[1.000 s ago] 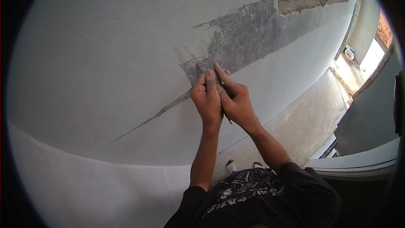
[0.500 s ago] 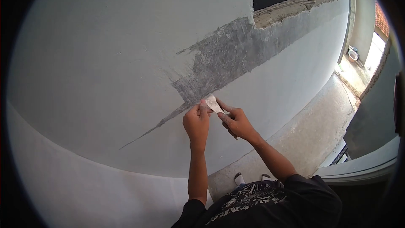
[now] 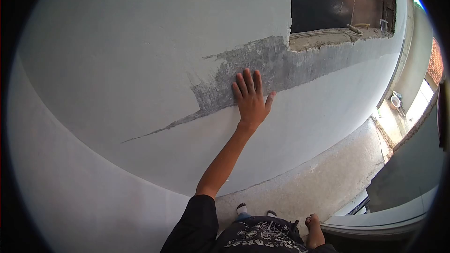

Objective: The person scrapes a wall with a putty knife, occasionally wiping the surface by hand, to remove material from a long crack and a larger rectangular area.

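My left hand (image 3: 251, 100) reaches up to the pale wall (image 3: 140, 79) with its fingers spread. Its palm faces the grey, rough patch (image 3: 262, 61), and the fingers lie over that patch, apparently touching it. From the patch a thin grey streak (image 3: 161, 130) tapers down to the left. Low by my side, my right hand (image 3: 311, 220) is small in view with its fingers curled. Whatever it holds, if anything, cannot be made out.
A rough-edged opening (image 3: 337, 4) is cut in the wall at the upper right. On its broken sill (image 3: 323, 41) stands a clear cup (image 3: 383, 25). A concrete floor (image 3: 304, 178) runs along the wall's foot. A white basin (image 3: 395, 101) sits farther off at right.
Both hands were together at the patch's lower edge, holding a pale flat piece. My left hand has let go and opened over the patch; my right hand has dropped to my side.
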`<state>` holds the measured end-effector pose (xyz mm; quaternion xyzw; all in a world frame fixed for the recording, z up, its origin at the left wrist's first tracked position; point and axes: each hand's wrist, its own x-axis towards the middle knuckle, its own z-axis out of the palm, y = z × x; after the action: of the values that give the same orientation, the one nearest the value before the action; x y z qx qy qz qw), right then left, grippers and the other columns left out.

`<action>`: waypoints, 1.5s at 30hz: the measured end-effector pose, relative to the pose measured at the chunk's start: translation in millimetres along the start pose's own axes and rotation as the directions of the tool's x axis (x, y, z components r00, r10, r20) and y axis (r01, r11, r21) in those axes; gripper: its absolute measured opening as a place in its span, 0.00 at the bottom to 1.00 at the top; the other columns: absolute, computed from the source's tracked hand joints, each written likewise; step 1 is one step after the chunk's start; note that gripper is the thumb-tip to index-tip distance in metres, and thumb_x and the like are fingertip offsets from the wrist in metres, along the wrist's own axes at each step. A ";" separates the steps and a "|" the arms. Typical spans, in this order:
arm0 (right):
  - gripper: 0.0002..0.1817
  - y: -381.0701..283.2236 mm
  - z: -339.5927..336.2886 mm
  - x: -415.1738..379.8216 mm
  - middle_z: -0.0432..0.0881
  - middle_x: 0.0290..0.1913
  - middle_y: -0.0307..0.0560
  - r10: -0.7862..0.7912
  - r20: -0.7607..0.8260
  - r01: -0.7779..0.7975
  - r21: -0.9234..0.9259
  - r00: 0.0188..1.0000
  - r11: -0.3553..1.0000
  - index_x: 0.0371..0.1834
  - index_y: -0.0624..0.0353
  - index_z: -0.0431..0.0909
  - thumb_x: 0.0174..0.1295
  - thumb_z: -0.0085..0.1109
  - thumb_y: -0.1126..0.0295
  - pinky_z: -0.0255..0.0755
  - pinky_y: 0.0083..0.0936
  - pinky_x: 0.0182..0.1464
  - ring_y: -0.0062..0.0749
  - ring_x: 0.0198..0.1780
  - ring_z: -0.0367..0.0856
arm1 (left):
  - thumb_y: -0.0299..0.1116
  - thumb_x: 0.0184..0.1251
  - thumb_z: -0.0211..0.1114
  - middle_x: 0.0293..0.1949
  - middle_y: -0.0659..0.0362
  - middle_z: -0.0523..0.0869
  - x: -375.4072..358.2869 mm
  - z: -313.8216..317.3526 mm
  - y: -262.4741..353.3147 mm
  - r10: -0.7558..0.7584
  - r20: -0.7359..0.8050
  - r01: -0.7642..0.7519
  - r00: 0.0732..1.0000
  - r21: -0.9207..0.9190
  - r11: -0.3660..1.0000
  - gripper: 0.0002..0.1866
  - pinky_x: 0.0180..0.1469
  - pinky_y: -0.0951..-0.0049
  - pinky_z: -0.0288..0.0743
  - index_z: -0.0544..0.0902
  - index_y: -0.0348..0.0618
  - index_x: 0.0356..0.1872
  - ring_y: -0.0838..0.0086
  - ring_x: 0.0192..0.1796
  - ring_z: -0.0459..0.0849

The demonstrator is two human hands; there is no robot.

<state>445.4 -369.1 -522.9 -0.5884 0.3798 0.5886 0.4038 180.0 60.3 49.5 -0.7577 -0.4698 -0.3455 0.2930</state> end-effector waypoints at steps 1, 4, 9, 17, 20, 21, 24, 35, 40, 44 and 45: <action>0.17 5.3 -16.5 0.1 0.61 0.15 0.34 -0.054 -0.234 0.077 0.091 0.971 0.993 0.25 0.51 0.61 0.62 0.51 0.53 0.52 0.17 0.13 0.21 0.12 0.61 | 0.59 0.73 0.52 0.77 0.28 0.35 -0.6 2.5 10.0 0.056 0.060 -0.053 0.997 -0.038 0.998 0.50 0.74 0.30 0.30 0.41 0.31 0.78 0.29 0.78 0.29; 0.13 20.1 -56.2 -32.7 0.61 0.14 0.36 0.079 -0.160 -0.073 0.042 0.984 0.996 0.23 0.51 0.65 0.61 0.47 0.57 0.55 0.21 0.13 0.24 0.12 0.58 | 0.58 0.72 0.54 0.80 0.39 0.40 -2.8 5.8 23.9 0.025 0.014 -0.023 1.000 -0.128 0.992 0.47 0.78 0.41 0.34 0.46 0.38 0.79 0.43 0.81 0.35; 0.16 31.9 -93.4 6.0 0.60 0.14 0.34 0.029 -0.137 -0.034 -0.030 0.990 0.999 0.19 0.48 0.60 0.59 0.51 0.57 0.55 0.20 0.12 0.22 0.11 0.56 | 0.54 0.74 0.53 0.82 0.53 0.45 -13.4 -3.6 -23.4 0.097 -0.039 -0.098 0.994 -0.025 0.995 0.43 0.80 0.54 0.41 0.49 0.40 0.79 0.60 0.83 0.42; 0.02 25.2 -65.9 35.6 0.67 0.27 0.41 -0.075 -0.141 0.088 0.088 0.987 0.992 0.36 0.55 0.71 0.62 0.50 0.73 0.58 0.23 0.21 0.25 0.20 0.64 | 0.56 0.72 0.56 0.80 0.49 0.50 -32.1 -53.2 -118.2 0.060 -0.151 -0.020 0.987 0.257 0.966 0.45 0.78 0.50 0.50 0.49 0.37 0.79 0.56 0.81 0.49; 0.02 17.2 -32.9 40.4 0.67 0.29 0.42 -0.114 -0.157 0.121 0.037 0.981 0.992 0.38 0.56 0.74 0.64 0.53 0.73 0.59 0.23 0.22 0.26 0.24 0.66 | 0.55 0.71 0.58 0.80 0.49 0.50 -44.7 -65.3 -135.0 0.043 -0.126 -0.003 0.991 0.302 0.953 0.46 0.78 0.48 0.51 0.49 0.37 0.79 0.55 0.81 0.49; 0.02 14.6 -23.1 39.1 0.66 0.29 0.42 -0.105 -0.133 0.110 0.033 0.986 0.993 0.38 0.56 0.74 0.64 0.54 0.73 0.59 0.24 0.22 0.26 0.24 0.66 | 0.55 0.71 0.58 0.80 0.49 0.50 -48.5 -69.1 -139.3 0.035 -0.119 0.004 0.992 0.313 0.950 0.46 0.78 0.47 0.50 0.49 0.37 0.79 0.55 0.81 0.49; 0.02 7.1 17.3 22.0 0.65 0.28 0.42 -0.137 -0.067 0.134 -0.039 0.988 0.990 0.37 0.56 0.73 0.64 0.55 0.73 0.60 0.25 0.21 0.27 0.24 0.66 | 0.55 0.71 0.58 0.81 0.49 0.48 -58.4 -76.6 -140.8 -0.012 -0.097 0.043 0.995 0.324 0.945 0.47 0.78 0.45 0.47 0.47 0.38 0.79 0.56 0.81 0.48; 0.04 17.8 67.2 -19.7 0.67 0.26 0.43 -0.215 0.018 0.212 -0.264 0.976 0.941 0.36 0.55 0.72 0.63 0.57 0.69 0.63 0.28 0.23 0.29 0.25 0.68 | 0.55 0.72 0.56 0.81 0.46 0.41 -32.2 -88.6 -131.4 -0.023 -0.082 0.045 0.996 0.278 0.960 0.48 0.78 0.38 0.34 0.42 0.37 0.80 0.49 0.82 0.39; 0.06 16.5 49.7 -2.2 0.68 0.26 0.43 -0.186 -0.015 0.176 -0.248 0.983 0.953 0.37 0.55 0.73 0.62 0.58 0.67 0.65 0.29 0.23 0.30 0.25 0.70 | 0.57 0.73 0.54 0.81 0.43 0.39 6.3 -89.5 -121.1 0.026 -0.142 0.010 0.990 0.250 0.968 0.49 0.77 0.36 0.34 0.41 0.35 0.79 0.42 0.81 0.36; 0.07 15.2 33.1 7.7 0.70 0.25 0.44 -0.165 -0.041 0.153 -0.220 0.985 0.964 0.37 0.55 0.74 0.62 0.59 0.66 0.67 0.30 0.24 0.31 0.26 0.71 | 0.60 0.72 0.52 0.81 0.43 0.38 36.3 -81.8 -105.3 0.055 -0.190 0.000 0.980 0.280 0.960 0.50 0.76 0.31 0.32 0.40 0.35 0.79 0.37 0.80 0.35; 0.08 15.7 29.2 8.4 0.70 0.25 0.44 -0.162 -0.045 0.149 -0.212 0.986 0.966 0.37 0.55 0.74 0.61 0.59 0.65 0.67 0.30 0.24 0.31 0.26 0.71 | 0.60 0.72 0.52 0.81 0.43 0.38 40.2 -78.5 -99.0 0.053 -0.195 0.005 0.979 0.283 0.959 0.50 0.75 0.30 0.31 0.40 0.35 0.79 0.36 0.80 0.34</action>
<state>419.8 -348.0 -531.2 -0.6733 0.2810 0.5731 0.3732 82.9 58.7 139.7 -0.6751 -0.4730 -0.3461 0.4480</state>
